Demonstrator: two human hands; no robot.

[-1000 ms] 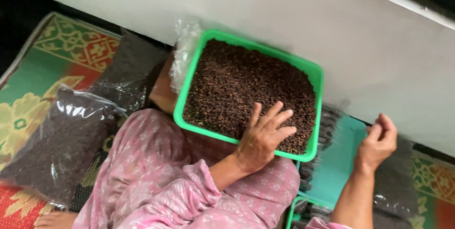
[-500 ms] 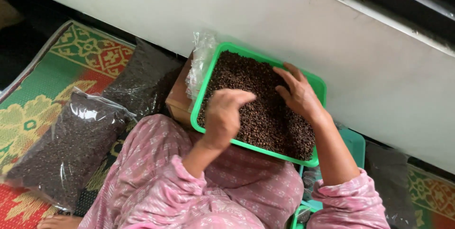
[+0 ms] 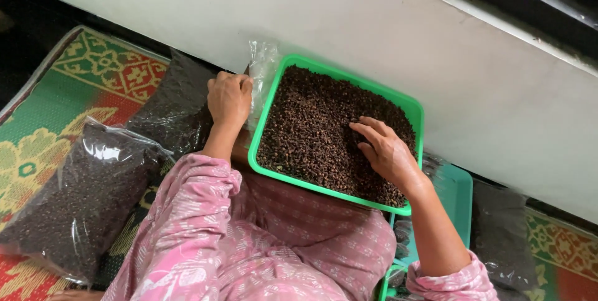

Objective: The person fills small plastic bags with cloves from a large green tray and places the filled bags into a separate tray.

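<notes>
Step in hand, as we judge it: working through the loose dark kernels in the green tray, with a bag being brought to the tray's side.

1. Tray. It rests on the lap, tilted, its far rim close to the white wall. The kernels fill it in an even bed.
2. Right hand. It lies flat and open on the kernels at the near right part of the tray, fingers spread and pointing left. It grips nothing.
3. Left hand. It sits outside the tray's left rim, curled, knuckles up, at the edge of a clear bag that stands crumpled against the rim. We cannot tell whether the fingers have pinched the plastic or only touch it.

What a further move calls for, in our view: the bag's mouth must be held open and kept touching the rim, and the tray kept steady on the lap, since a deeper tilt would spill kernels.

Surroundings and obstructions:
- A filled bag lies on the patterned mat to the left; a second dark bag lies just beside the left wrist and crowds the clear bag.
- A teal tray lies under the green tray's right corner.
- The wall leaves little room beyond the tray.
</notes>
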